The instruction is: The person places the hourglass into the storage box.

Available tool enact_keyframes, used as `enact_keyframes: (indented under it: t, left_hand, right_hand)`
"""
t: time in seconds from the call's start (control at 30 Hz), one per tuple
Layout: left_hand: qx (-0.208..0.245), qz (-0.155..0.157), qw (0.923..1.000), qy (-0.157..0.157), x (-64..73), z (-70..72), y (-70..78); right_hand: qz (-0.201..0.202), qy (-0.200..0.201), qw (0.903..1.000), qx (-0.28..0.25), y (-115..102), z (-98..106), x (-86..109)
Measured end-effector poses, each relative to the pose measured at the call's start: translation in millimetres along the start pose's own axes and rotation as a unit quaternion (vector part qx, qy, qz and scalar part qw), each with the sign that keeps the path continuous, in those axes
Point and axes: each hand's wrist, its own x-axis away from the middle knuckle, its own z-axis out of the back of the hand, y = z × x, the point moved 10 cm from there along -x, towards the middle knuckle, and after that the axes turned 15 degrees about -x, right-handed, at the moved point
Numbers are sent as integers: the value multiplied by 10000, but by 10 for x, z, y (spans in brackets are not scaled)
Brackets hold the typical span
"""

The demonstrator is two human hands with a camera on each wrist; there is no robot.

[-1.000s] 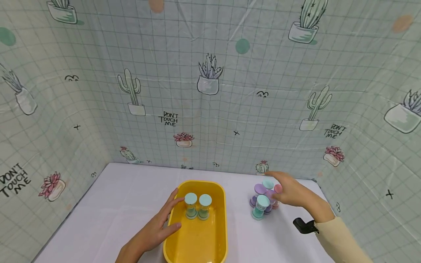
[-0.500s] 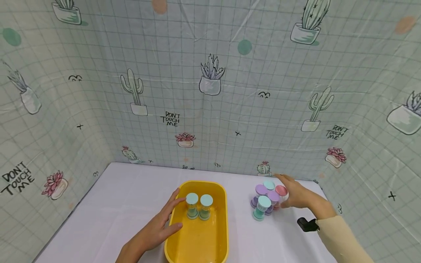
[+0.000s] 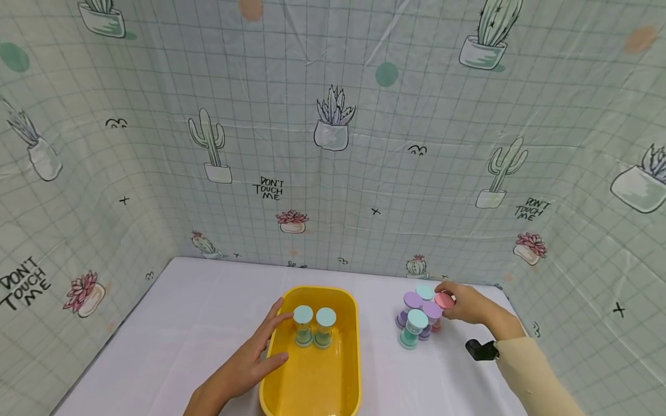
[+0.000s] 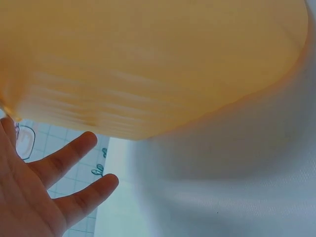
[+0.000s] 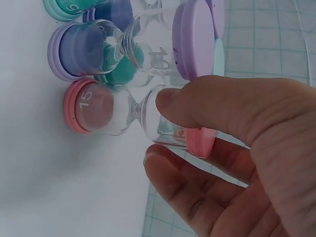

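Observation:
My right hand (image 3: 468,304) pinches a pink-capped sand timer (image 3: 444,300) near its top. In the right wrist view, the thumb lies over the upper glass bulb of the sand timer (image 5: 123,111), marked 15, which stands upright on the table. Beside it cluster two purple-capped sand timers (image 3: 431,310) and two mint-capped ones (image 3: 409,338), all upright. My left hand (image 3: 244,365) rests with spread fingers at the left rim of a yellow tray (image 3: 355,370). Two mint-capped sand timers (image 3: 324,334) stand inside the tray, toward its far end.
A white-covered table (image 3: 208,306) holds everything. Behind and at both sides hangs a grid-patterned cloth (image 3: 374,173) with printed cacti. The left wrist view shows mostly the outer wall of the tray (image 4: 163,64) and the left fingers.
My right hand draws back slightly to the right from above the cluster, then its fingers close on the pink-capped sand timer. The left hand and the tray stay where they were.

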Motion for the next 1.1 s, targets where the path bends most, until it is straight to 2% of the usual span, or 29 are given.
enact_keyframes:
  t: [0.33,0.63,0.9,1.1]
  left_hand:
    - [35,105,9999,18,12,-10,-24]
    - [-1,82,10000,28,2,-14,-20]
    - [14,6,10000,78,-10,-21,-22]
    - [25,-4,10000,57,-11,-20,-13]
  right_hand:
    - [87,100,9999,100,-52,28,-28]
    - [155,278,9993,203,-192,268,79]
    - [452,641,9965,291,-474,563,151]
    - [687,887,9929,388,-793,702,164]
